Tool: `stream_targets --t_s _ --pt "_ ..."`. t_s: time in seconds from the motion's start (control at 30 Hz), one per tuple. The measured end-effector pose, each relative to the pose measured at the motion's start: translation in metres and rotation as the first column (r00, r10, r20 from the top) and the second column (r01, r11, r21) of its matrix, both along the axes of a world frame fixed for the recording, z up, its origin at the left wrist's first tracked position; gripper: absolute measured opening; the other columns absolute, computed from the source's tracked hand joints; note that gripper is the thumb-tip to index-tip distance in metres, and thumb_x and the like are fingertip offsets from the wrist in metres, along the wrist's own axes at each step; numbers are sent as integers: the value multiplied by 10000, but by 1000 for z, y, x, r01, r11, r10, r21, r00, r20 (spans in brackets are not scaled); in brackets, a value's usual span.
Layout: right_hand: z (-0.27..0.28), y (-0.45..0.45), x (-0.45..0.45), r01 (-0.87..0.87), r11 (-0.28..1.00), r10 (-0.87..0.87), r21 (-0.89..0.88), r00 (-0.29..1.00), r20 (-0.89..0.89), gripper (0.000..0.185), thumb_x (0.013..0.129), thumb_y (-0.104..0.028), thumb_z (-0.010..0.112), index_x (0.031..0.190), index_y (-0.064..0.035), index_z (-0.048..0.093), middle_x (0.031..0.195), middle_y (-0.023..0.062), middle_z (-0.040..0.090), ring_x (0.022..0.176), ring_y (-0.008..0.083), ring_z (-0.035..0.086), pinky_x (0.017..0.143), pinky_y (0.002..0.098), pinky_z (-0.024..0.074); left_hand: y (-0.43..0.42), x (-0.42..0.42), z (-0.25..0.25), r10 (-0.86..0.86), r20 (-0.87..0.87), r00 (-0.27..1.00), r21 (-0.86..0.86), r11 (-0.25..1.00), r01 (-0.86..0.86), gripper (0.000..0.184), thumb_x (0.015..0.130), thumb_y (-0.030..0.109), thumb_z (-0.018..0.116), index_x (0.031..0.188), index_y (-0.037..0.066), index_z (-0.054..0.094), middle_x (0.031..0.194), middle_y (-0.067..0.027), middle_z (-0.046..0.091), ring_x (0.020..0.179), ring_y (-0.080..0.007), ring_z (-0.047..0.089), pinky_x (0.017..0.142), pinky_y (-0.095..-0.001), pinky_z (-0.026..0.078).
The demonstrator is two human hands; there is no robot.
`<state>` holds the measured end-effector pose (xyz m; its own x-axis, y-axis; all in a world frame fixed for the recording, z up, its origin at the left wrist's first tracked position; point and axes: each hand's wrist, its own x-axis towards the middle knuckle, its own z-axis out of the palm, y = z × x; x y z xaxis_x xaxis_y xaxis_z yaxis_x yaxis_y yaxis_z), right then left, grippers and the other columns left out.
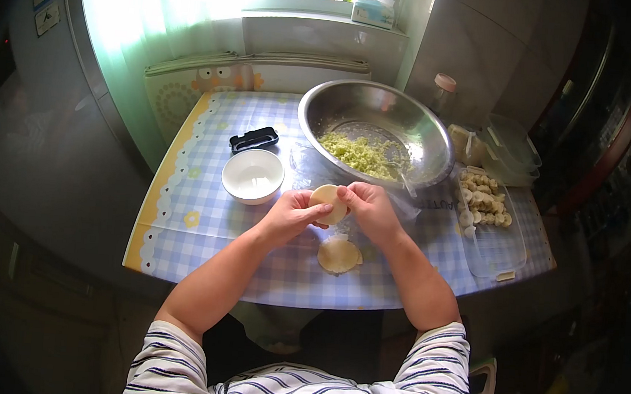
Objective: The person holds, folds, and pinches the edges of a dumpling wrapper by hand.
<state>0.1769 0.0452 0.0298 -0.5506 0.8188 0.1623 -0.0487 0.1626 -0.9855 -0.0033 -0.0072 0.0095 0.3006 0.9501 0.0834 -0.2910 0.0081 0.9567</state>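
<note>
Between my two hands is a round, pale dumpling wrapper (328,197), held up over the middle of the table. My left hand (296,212) grips its left and lower edge, thumb across the front. The fingers of my right hand (369,207) pinch its upper right edge. Just below, more wrappers (339,255) lie on the tablecloth. Beyond my hands stands a large steel basin (438,151) with chopped green filling (359,154) and a utensil handle at its right side. A white bowl (253,176) sits left of my hands.
At right, a clear plastic tray (496,252) holds several folded dumplings (484,199). Behind it are a clear container (510,149) and a jar with a pink lid (444,92). A black holder (253,140) lies behind the bowl. The checked tablecloth (214,256) covers the table.
</note>
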Motion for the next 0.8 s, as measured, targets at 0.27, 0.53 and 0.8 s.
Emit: stream_targets --t_s 0.27,0.53,0.8 --pt "5 0 0 -17 999 14 -45 998 -55 246 870 -248 620 826 -6 630 738 13 612 674 61 528 613 214 435 -1 -1 2 -14 -20 1000 1 1000 14 273 864 226 626 1039 17 619 932 -44 642 829 -99 598 713 -267 498" --pt "2 -1 1 -21 1000 21 6 999 45 203 843 -198 653 817 0 621 751 20 617 687 55 530 623 213 436 0 -1 -1 -20 -25 999 -4 1000 20 282 860 233 632 1040 17 617 926 -42 641 835 -103 601 718 -269 495" --pt "-1 0 1 -14 1000 13 -22 1000 -15 209 860 -207 631 812 -4 620 746 18 617 683 57 530 618 212 437 -1 0 3 -6 -11 1000 -14 1000 6 285 855 235 638 1031 12 617 927 -50 641 820 -100 599 708 -271 496"
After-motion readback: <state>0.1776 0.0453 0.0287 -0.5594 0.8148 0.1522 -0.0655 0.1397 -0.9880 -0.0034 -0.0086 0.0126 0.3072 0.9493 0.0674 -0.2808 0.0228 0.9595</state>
